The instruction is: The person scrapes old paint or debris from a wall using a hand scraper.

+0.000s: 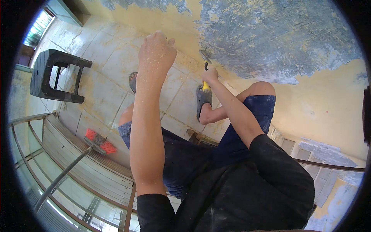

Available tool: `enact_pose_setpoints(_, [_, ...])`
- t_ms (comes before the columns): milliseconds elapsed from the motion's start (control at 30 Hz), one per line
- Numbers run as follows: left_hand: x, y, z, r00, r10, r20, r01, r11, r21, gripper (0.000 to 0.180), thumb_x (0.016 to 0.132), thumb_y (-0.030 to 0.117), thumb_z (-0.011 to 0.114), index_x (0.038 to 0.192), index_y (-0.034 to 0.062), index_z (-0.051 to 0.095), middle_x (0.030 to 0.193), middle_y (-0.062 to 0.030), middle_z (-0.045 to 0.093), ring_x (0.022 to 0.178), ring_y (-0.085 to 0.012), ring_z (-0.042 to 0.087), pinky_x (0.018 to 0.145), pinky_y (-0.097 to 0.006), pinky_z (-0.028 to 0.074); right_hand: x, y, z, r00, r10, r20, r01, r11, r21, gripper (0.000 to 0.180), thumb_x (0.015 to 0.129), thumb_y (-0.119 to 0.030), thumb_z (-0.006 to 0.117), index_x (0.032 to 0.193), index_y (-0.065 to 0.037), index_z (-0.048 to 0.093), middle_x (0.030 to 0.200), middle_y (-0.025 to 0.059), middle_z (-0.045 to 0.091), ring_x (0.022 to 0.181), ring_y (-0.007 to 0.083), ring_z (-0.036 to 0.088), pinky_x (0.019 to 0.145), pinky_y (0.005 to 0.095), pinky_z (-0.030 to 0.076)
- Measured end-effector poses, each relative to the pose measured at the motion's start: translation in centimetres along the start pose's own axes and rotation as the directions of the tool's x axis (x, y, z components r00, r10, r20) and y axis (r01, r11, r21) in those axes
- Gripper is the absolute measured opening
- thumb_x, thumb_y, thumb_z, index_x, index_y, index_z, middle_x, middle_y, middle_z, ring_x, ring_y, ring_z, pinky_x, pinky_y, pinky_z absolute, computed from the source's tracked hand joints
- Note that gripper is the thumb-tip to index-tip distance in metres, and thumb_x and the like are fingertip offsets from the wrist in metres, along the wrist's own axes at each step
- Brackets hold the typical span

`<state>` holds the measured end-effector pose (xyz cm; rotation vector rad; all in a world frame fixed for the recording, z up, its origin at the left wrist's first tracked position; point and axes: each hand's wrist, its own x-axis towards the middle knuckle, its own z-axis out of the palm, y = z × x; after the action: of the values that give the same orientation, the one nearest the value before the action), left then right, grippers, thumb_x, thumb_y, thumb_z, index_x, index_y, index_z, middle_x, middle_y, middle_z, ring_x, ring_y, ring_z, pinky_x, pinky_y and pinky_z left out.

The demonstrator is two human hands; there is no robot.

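Observation:
My right hand is wrapped round the yellow and black handle of a scraper. Its metal blade points at the lower part of the wall, right beside the edge of a patch where yellow paint is gone and grey shows. Pale dust and flakes speckle my left hand, which is raised in front of me near the wall. Its fingers are curled into a fist, and nothing sticks out of it; the palm side is hidden.
A black plastic stool lies on its side on the dusty tiled floor at left. Nearer, a broom with red bristles leans by a slatted bench and a glass-sided metal frame. My grey clog stands below the scraper.

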<state>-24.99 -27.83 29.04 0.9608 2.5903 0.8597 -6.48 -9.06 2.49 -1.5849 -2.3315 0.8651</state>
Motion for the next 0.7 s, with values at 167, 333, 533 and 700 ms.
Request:
enact_pose_setpoints(167, [-0.4,-0.7,-0.5,1.0,0.001,-0.011,-0.001,1.0,0.01,0.033,0.09,0.026,0.061,0.105,-0.0025,0.064,0.103,-0.0213,0.068,0.101,-0.0367,0.063,0.086,-0.044,0.048,-0.6,-1.3,-0.8,0.996,0.085,0.024,-0.088,0.984,0.155,0.01,0.078,-0.005,0.054,0.079,0.0,0.063,0.059,0.015,0.061,0.051,0.028,0.065,0.046,0.041,0.05])
enact_pose_setpoints(333, [-0.5,-1.2,-0.8,0.998,-0.004,-0.069,0.002,1.0,-0.031,0.033,0.09,0.026,0.061,0.106,-0.0024,0.064,0.101,-0.0214,0.068,0.1,-0.0373,0.063,0.086,-0.045,0.048,0.1,-1.6,0.0,0.995,0.091,0.051,-0.093,0.994,0.052,0.008,0.077,-0.003,0.053,0.079,0.002,0.059,0.06,0.0128,0.059,0.047,0.0252,0.061,0.04,0.0402,0.047])
enact_pose_setpoints(533, [-0.4,-1.7,-1.3,1.0,-0.018,0.003,0.018,1.0,-0.003,0.034,0.09,0.028,0.06,0.108,-0.0005,0.064,0.108,-0.0217,0.066,0.108,-0.037,0.059,0.091,-0.044,0.047,0.4,-1.7,-0.6,0.973,0.184,0.141,-0.21,0.955,0.207,0.011,0.076,-0.004,0.054,0.079,0.005,0.059,0.064,0.0141,0.06,0.048,0.0258,0.062,0.041,0.041,0.047])
enact_pose_setpoints(700, [-0.4,-1.7,-1.7,0.999,-0.024,-0.025,0.024,1.0,0.018,0.034,0.09,0.028,0.06,0.109,-0.0004,0.064,0.111,-0.0215,0.065,0.11,-0.0369,0.058,0.092,-0.043,0.046,-0.2,-2.4,-1.4,0.989,0.13,0.066,-0.14,0.977,0.161,0.006,0.076,-0.001,0.054,0.074,0.002,0.059,0.061,0.0131,0.059,0.045,0.0246,0.059,0.039,0.0399,0.045])
